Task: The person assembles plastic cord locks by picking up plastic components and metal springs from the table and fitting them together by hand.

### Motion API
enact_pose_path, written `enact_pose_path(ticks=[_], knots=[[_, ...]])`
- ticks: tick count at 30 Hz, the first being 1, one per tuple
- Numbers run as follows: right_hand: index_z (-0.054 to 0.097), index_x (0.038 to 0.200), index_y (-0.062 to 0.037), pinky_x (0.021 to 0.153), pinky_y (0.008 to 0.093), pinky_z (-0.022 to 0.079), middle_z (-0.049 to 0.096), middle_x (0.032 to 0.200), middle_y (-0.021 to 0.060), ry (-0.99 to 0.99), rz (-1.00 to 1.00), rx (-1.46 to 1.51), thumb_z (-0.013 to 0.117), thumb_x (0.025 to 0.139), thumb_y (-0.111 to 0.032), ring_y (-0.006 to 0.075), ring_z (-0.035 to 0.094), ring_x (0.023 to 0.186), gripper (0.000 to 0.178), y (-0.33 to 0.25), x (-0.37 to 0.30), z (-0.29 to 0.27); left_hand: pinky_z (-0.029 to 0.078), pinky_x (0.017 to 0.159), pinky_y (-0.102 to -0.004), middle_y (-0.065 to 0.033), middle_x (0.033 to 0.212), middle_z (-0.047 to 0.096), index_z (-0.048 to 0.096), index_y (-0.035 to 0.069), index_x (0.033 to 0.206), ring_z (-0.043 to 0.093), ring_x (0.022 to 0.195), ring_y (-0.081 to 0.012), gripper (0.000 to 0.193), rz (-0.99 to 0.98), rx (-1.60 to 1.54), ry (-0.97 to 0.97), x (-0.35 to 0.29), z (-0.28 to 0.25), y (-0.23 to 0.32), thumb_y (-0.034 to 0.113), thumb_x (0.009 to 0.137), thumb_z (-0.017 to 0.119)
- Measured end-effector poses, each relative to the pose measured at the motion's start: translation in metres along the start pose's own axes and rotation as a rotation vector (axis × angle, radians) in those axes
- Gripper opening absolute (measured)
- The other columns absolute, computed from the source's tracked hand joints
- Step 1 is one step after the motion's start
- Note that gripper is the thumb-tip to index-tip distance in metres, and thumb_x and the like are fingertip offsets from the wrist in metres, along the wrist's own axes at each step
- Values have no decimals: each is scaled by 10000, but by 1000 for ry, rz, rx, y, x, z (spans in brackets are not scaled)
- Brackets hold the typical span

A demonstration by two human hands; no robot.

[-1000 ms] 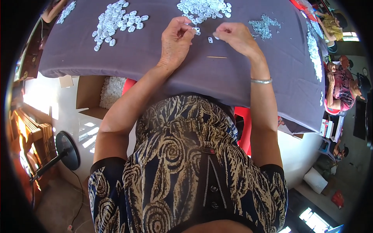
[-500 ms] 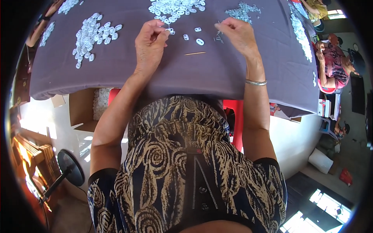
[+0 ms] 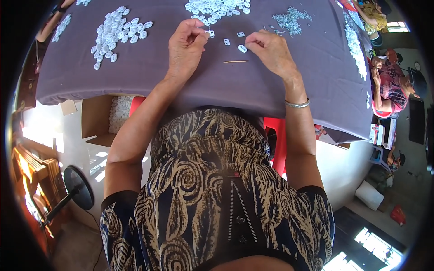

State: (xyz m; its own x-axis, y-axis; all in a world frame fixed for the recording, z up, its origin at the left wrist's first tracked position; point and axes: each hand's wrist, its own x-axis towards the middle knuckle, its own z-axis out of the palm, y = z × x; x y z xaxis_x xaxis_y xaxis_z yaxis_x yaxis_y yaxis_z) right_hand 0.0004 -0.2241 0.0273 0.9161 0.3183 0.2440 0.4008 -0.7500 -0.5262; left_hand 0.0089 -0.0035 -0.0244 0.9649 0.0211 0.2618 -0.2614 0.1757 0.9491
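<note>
My left hand [image 3: 186, 50] is closed in a pinch on a small white plastic piece with holes [image 3: 210, 33], held above the table. To its right, my right hand [image 3: 275, 53] has thumb and forefinger pressed together beside a white oval piece [image 3: 242, 48]; anything between those fingertips is too small to make out. Two small white rectangular pieces lie between the hands, one farther off [image 3: 241, 34] and one nearer [image 3: 227, 42]. Closer to me, a thin wooden toothpick [image 3: 236, 61] rests on the cloth.
Purple-grey cloth [image 3: 135, 81] covers the table. White oval pieces form heaps at left [image 3: 110, 36] and far middle [image 3: 212, 9]. Small metal pins [image 3: 291, 20] are piled far right. Below the left edge stands a cardboard box [image 3: 97, 117]. Other people [image 3: 389, 81] sit at the right.
My right hand has come left and nearer, from the loose metal pins to the white oval piece. My left hand keeps its pinch on the small white piece. The whole view has shifted slightly.
</note>
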Motion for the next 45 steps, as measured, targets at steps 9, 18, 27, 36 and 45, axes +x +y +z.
enact_pose_path(ticks=[9, 18, 27, 36, 45], knots=[[606, 809, -15, 577, 299, 441, 536, 688, 55, 54, -27, -72, 693, 752, -77, 165, 529, 607, 121, -13, -3, 17, 444, 554, -208, 18, 763, 568, 541, 64, 1026, 503, 668, -47, 214, 29, -4, -15, 2, 0, -2, 13, 834, 621], [595, 865, -17, 580, 249, 432, 561, 714, 11, 88, -12, 117, 661, 807, -56, 97, 496, 614, 97, -15, -10, 25, 434, 532, -195, 10, 762, 574, 520, 65, 1056, 497, 643, -32, 237, -20, -47, -133, -10, 11, 8, 3, 843, 604], [662, 935, -19, 631, 181, 411, 578, 776, -60, 120, 92, 629, 627, 872, -95, 28, 498, 709, 105, -23, 19, 28, 445, 605, -200, 5, 743, 583, 481, 41, 1115, 514, 649, -44, 299, -36, 92, -225, -15, 16, 6, 1, 841, 595], [679, 917, -42, 614, 189, 406, 600, 788, -48, 106, 132, 660, 647, 863, -134, 30, 490, 696, 111, -26, 14, 30, 456, 638, -211, -11, 742, 594, 450, 19, 1134, 528, 666, -54, 339, -26, 108, -212, -15, 15, 9, 3, 833, 606], [683, 921, -56, 620, 196, 421, 615, 790, -48, 101, 124, 651, 656, 860, -148, 35, 501, 693, 114, -24, 13, 31, 455, 638, -214, -15, 744, 590, 458, 30, 1116, 527, 668, -58, 330, -16, 111, -218, -15, 15, 7, 1, 826, 613]])
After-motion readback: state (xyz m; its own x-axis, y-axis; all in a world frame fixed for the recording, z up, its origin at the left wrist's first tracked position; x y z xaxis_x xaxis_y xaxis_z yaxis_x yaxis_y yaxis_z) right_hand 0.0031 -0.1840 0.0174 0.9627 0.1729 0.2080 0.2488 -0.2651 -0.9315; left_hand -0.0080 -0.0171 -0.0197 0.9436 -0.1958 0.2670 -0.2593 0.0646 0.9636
